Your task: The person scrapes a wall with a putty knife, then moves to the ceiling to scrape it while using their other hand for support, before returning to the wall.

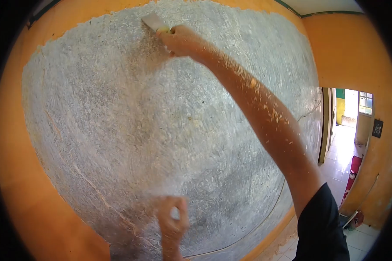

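Observation:
My right hand (pixel 178 40) reaches high up the wall, fingers wrapped round the handle of a putty knife (pixel 153 21). Its flat metal blade lies against the scraped grey wall (pixel 117 100), just below the remaining orange paint. Pale flakes cover my right forearm (pixel 257 93). Low in the view, my left hand (pixel 173 219) is curled closed close to the wall and smeared by motion. A whitish bit shows inside its fingers, and a pale blur lies just above them; what it holds cannot be made out.
Orange paint (pixel 13 174) borders the grey area. A thin cable (pixel 248 237) runs along the lower wall. At the right, a doorway (pixel 342 130) opens onto a tiled floor (pixel 335 167). A reddish container (pixel 356 220) stands near the right wall.

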{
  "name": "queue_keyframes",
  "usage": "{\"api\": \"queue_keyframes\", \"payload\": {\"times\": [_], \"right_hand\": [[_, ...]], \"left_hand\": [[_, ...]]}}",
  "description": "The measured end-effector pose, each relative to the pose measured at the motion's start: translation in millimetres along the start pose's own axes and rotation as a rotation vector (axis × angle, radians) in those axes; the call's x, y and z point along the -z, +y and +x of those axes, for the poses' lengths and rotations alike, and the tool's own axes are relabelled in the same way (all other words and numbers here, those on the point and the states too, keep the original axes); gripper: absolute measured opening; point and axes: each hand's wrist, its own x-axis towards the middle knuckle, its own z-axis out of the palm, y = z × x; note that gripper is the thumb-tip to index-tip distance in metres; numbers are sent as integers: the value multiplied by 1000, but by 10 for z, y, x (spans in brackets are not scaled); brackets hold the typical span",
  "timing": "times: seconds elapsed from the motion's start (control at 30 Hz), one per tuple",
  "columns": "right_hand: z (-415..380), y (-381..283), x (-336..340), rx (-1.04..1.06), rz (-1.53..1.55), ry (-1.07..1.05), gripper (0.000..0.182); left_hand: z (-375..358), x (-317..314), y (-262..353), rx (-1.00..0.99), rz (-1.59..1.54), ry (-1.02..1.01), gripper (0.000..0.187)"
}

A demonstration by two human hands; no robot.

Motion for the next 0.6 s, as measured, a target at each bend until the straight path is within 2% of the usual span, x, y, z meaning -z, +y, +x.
{"api": "queue_keyframes", "payload": {"times": [0.07, 0.1, 0.17, 0.23, 0.33, 0.37, 0.43, 0.6], "right_hand": [[-160, -13, -30, -182, 301, -121, 38], [-179, 21, -82, -229, 439, -162, 36], [-213, 30, -118, -309, 687, -243, 34], [-254, -10, -70, -375, 910, -328, 33], [-208, 35, -51, -364, 888, -357, 33], [-210, 37, -72, -356, 787, -247, 38], [-117, 122, -106, -298, 778, -252, 43], [-196, 224, -82, -197, 815, -266, 46]], "left_hand": [[709, 141, 318, 68, 50, 46, 10], [956, 120, 333, 79, 101, 97, 33], [1511, 39, 667, 107, 232, 91, 61], [1976, -114, 799, 0, 298, 132, 71], [2459, -290, 815, -142, 398, 84, 67], [2548, -353, 811, -160, 412, 99, 64], [2678, -469, 794, -191, 445, 124, 60], [2879, -563, 904, -77, 625, 147, 45]]}}
